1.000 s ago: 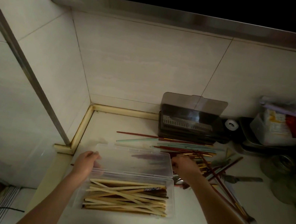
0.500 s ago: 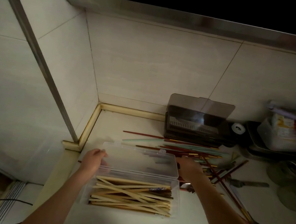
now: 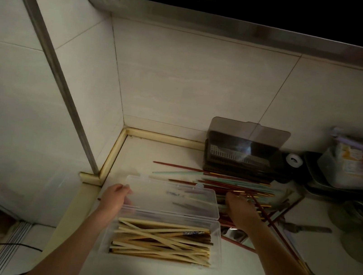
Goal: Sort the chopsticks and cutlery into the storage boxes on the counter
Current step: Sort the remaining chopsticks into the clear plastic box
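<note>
A clear plastic box [image 3: 218, 243] near the counter's front holds several pale wooden chopsticks [image 3: 161, 241]. Its clear lid [image 3: 171, 197] stands open behind it. My left hand [image 3: 115, 198] grips the lid's left end, thumb on top. My right hand [image 3: 239, 209] lies at the lid's right end, over a loose pile of red, gold-tipped and pale green chopsticks [image 3: 216, 181]; its fingers are partly hidden. A dark storage box [image 3: 241, 158] with its smoky lid raised stands against the back wall.
A shiny spoon [image 3: 234, 235] lies under my right forearm and a knife [image 3: 304, 228] lies further right. Glass jars [image 3: 357, 220], a tape roll [image 3: 294, 160] and a tray of packets [image 3: 346, 168] crowd the right. The counter ends at a ledge [image 3: 73, 210] on the left.
The view has swung, so everything sits further right in frame. Both hands stay at the lid's ends; my right hand has edged slightly off the lid onto the loose pile.
</note>
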A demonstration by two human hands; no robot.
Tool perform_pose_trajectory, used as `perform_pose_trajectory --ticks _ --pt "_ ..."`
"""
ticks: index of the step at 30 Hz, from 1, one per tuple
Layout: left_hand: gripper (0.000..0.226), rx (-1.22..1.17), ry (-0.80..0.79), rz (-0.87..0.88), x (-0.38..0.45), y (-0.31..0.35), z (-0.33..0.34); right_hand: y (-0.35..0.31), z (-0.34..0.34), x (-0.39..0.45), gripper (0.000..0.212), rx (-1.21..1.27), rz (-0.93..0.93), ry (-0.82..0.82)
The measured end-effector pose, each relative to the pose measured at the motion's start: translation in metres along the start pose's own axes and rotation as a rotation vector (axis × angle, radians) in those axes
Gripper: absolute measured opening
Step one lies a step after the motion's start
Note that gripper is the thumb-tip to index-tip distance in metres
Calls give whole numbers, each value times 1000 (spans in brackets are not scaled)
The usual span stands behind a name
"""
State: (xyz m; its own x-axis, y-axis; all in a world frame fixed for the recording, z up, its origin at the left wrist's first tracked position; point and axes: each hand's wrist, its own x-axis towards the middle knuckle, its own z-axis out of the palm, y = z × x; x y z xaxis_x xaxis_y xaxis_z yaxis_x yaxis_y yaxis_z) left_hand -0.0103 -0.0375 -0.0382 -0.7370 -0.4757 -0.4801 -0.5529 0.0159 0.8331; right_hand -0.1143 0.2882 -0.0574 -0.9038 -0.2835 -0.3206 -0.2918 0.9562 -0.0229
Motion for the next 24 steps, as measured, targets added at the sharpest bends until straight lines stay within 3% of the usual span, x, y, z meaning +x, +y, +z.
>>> perform_pose_trajectory --ticks 6,12,21,24 --pt "25 4 2 9 -3 1 0 10 -19 -15 7 135 45 152" --pt "24 -32 -13 -10 3 -3 0 11 -29 -32 47 -123 59 135" --pt "26 -14 -18 -6 6 -5 1 28 -24 -56 38 2 269 168" --pt "28 -12 -19 -3 7 -6 0 31 -24 -59 33 -23 230 133"
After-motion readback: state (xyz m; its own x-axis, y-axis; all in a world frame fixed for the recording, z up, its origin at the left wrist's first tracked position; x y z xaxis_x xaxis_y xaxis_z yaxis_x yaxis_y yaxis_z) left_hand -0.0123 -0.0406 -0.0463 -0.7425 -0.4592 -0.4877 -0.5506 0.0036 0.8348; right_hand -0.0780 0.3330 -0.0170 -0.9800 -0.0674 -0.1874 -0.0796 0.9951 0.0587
